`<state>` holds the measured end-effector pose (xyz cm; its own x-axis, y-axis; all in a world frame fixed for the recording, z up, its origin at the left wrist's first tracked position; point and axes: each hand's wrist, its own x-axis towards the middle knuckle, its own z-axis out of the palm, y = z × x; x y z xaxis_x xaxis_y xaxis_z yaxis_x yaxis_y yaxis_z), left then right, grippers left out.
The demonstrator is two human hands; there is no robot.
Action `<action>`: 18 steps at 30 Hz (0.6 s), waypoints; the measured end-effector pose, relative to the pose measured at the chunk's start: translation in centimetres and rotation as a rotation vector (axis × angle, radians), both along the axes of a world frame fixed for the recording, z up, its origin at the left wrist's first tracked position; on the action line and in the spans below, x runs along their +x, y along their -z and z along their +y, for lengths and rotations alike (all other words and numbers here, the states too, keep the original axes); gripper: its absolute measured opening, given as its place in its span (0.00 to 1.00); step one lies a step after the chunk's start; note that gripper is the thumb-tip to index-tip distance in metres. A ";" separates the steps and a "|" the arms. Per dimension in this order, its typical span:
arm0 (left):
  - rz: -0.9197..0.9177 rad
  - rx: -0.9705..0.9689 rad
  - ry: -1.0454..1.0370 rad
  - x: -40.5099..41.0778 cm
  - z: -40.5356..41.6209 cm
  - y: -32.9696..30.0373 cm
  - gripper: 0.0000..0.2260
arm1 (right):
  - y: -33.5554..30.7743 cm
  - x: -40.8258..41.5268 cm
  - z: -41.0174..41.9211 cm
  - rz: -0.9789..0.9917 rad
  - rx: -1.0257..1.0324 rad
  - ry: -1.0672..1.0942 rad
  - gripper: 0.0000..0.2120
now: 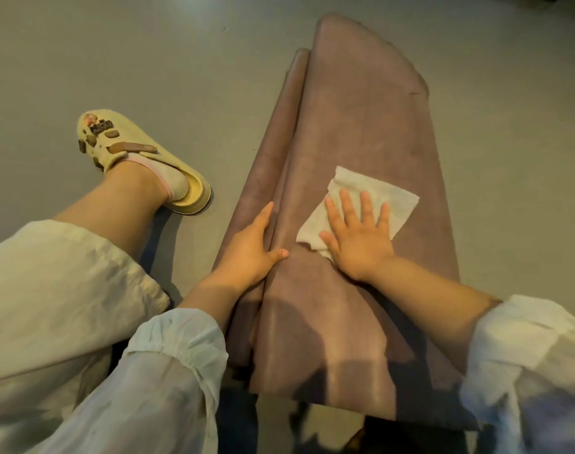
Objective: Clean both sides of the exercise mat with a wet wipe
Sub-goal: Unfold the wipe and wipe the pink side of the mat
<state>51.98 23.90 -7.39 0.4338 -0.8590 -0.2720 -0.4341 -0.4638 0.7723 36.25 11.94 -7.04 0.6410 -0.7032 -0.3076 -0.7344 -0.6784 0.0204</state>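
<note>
Fingers (366, 204) of right hand (358, 237) straight and spread apart, pressed flat on wet wipe (374, 194); nothing gripped, wipe pinned under palm. Left hand (250, 247) resting on left side of exercise mat (361, 126), fingers extended along a raised lengthwise fold, thumb pointing right toward the wiping hand; whether any fold edge is pinched cannot be told.

Head view, the only one supplied. Mat laid on grey floor (148, 60), long axis running from near edge between the knees to far end at top of frame. Wipe sits right of centre, roughly midway along the visible length. Unwiped run judged to lie mainly ahead of the right hand, toward the far end; right hand nearer to that stretch, left hand better placed to brace. Coming stroke judged to follow the long axis, away from the body.

Mat appearance: dusty mauve, matt, soft and limp. Folded or doubled lengthwise at left, a narrower layer showing beside the upper one. Faint streaks and darker patches across the surface; damp or soiled, not determinable. Far end rounded, slightly lifted. Near end in shadow.

Wipe white, creased, one corner turned up at far left.

Also present: beige clog (138, 158) on a foot, left of mat, well apart from it.
</note>
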 end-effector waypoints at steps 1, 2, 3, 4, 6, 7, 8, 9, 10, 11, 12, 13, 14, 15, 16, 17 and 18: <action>-0.004 -0.003 0.007 0.0 0.0 -0.2 0.41 | -0.2 1.2 0.0 -0.014 0.018 0.110 0.29; -0.004 -0.012 0.008 0.0 0.0 -0.2 0.41 | -0.2 2.5 0.6 -0.048 0.034 0.174 0.29; -0.003 -0.026 0.004 0.0 0.0 -0.3 0.40 | -0.1 3.7 1.5 -0.083 0.062 0.191 0.29; -0.012 -0.041 -0.001 -0.1 0.0 -0.4 0.38 | 0.0 4.8 2.5 -0.118 0.091 0.162 0.29; -0.059 -0.018 -0.007 -0.1 0.1 -0.4 0.31 | 0.2 6.4 3.5 -0.169 0.117 0.037 0.26; -0.097 0.020 -0.005 -0.2 0.0 -0.3 0.26 | 0.1 6.7 3.2 -0.179 0.108 -0.012 0.25; -0.132 0.065 0.003 -0.2 -0.1 -0.2 0.21 | 0.1 6.8 2.3 -0.176 0.095 -0.044 0.25; -0.159 0.108 0.007 -0.2 -0.2 -0.2 0.19 | 0.1 6.8 1.2 -0.172 0.081 -0.059 0.25; -0.176 0.134 0.014 -0.2 -0.3 -0.2 0.19 | 0.3 6.8 0.1 -0.172 0.066 -0.054 0.25; -0.185 0.147 0.033 -0.3 -0.4 -0.4 0.24 | 0.4 6.7 -1.0 -0.173 0.056 -0.030 0.25; -0.181 0.153 0.050 -0.3 -0.4 -0.6 0.31 | 0.4 6.5 -2.1 -0.172 0.048 0.008 0.26; -0.169 0.157 0.064 -0.4 -0.5 -0.9 0.36 | 0.3 6.4 -3.3 -0.164 0.035 0.051 0.26; -0.162 0.158 0.077 -0.6 -0.5 -1.3 0.39 | 0.2 6.0 -4.4 -0.144 0.019 0.091 0.26; -0.174 0.175 0.102 -0.8 -0.6 -1.7 0.39 | 0.0 5.5 -5.5 -0.116 0.008 0.131 0.26; -0.204 0.204 0.141 -1.0 -0.7 -2.0 0.39 | -0.2 4.8 -6.5 -0.092 0.006 0.175 0.26; -0.243 0.239 0.185 -1.2 -0.9 -2.3 0.38 | -0.2 3.9 -7.5 -0.079 0.016 0.227 0.26; -0.285 0.274 0.227 -1.3 -1.0 -2.3 0.37 | -0.3 2.9 -8.3 -0.084 0.035 0.286 0.26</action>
<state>50.67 22.91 -5.05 0.3333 -0.8539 -0.3996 -0.7258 -0.5029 0.4694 39.14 3.68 -6.76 0.4428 -0.8489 -0.2887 -0.8939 -0.4431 -0.0681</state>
